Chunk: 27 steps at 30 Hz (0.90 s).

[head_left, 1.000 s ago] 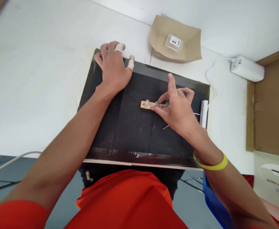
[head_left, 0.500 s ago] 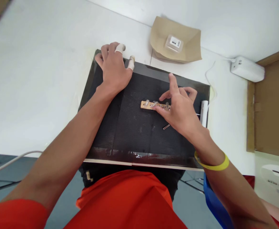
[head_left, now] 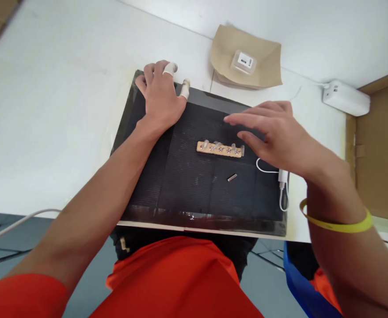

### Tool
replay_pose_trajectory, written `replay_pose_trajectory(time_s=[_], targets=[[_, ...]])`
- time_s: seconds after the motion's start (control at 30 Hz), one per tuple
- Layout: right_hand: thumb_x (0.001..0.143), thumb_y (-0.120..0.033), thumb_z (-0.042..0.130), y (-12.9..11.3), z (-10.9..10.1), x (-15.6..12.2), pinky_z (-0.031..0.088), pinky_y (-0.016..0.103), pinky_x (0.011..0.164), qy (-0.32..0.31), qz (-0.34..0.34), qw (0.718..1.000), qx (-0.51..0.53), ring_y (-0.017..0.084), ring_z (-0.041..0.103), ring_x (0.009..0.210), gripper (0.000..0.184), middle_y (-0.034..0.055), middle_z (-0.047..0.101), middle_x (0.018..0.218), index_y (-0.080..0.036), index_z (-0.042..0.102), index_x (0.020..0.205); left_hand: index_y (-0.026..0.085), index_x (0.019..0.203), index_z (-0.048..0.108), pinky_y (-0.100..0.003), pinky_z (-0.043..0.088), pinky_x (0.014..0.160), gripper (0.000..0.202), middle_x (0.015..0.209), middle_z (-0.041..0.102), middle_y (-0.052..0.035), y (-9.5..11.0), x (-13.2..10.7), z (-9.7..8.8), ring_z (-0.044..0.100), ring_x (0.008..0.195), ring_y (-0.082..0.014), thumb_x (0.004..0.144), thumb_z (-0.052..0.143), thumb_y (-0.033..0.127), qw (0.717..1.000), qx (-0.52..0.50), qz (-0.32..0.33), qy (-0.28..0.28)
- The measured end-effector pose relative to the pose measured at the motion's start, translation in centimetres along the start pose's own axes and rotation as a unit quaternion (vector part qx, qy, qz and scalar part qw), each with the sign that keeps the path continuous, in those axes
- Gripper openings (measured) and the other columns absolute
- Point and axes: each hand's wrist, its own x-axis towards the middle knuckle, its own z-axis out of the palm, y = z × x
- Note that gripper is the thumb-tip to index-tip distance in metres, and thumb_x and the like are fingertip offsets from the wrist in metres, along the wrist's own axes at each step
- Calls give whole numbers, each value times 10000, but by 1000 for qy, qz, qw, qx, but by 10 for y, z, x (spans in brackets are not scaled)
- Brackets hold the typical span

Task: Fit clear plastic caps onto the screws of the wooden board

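Observation:
My left hand (head_left: 162, 95) rests at the far left corner of a black ribbed mat (head_left: 194, 190), fingers apart over its edge, with white finger cots on thumb and index finger. Above the mat, to the right, my right hand (head_left: 273, 130) hovers with thumb and fingers apart and nothing between them. A small tan strip (head_left: 218, 149) with a row of shiny metal studs lies just left of it. Several short clear tube pieces (head_left: 217, 145) lie on and against that strip. Nearer to me is a small metallic rod or tube (head_left: 232, 177).
A brown paper tray (head_left: 265, 66) holding a clear plastic box with a label (head_left: 243, 62) stands behind the mat. To its right are a white power strip (head_left: 346, 97) and a cardboard panel (head_left: 382, 145). A white cable device (head_left: 283, 176) lies at the mat's right edge.
My right hand has moved away from the strip, to the right, uncovering its right end. My left hand has stayed at the mat's corner.

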Motion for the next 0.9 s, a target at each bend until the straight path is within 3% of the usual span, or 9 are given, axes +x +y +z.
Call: replay_pose_trajectory(time_s=[0.13,0.37,0.53,0.73,0.9], targets=[[963,-223,473,17,7,22,395,584,1119,-78,-82,994,-1,321,482,1285,366,17,612,1432,-350,773,1129,449,1349,558,-674,126,1227,573,1523,531,14,4,-1,-2,265,1490,-388,780,543,512,1000,-3,-14,-14],[798,21,521,19,17,40,387,636,1176,-134,-121,983,-15,347,382,1419,564,17,424,1616,-327,791,1150,330,1280,601,-671,159,1221,433,1486,555,-62,2,-3,0,325,1446,-385,861,536,419,1000,5,3,11],[834,-12,528,19,15,39,385,630,1188,-141,-109,984,-25,367,383,1429,473,37,424,1624,-294,807,1090,252,1292,596,-669,163,1186,406,1451,570,-98,-6,1,7,359,1369,-378,904,599,372,999,-2,35,35],[859,-48,493,25,15,35,407,649,1153,-139,-118,983,-29,355,404,1395,447,16,466,1590,-293,803,1068,185,1323,554,-651,109,1172,469,1485,527,-110,-14,9,13,319,1372,-354,930,668,415,1000,19,24,6],[848,-55,509,33,9,30,393,667,1152,-127,-87,987,-44,379,399,1414,405,13,494,1572,-286,807,995,194,1247,567,-645,107,1156,510,1406,566,-110,-31,15,25,317,1317,-340,906,703,548,995,-40,73,57]])
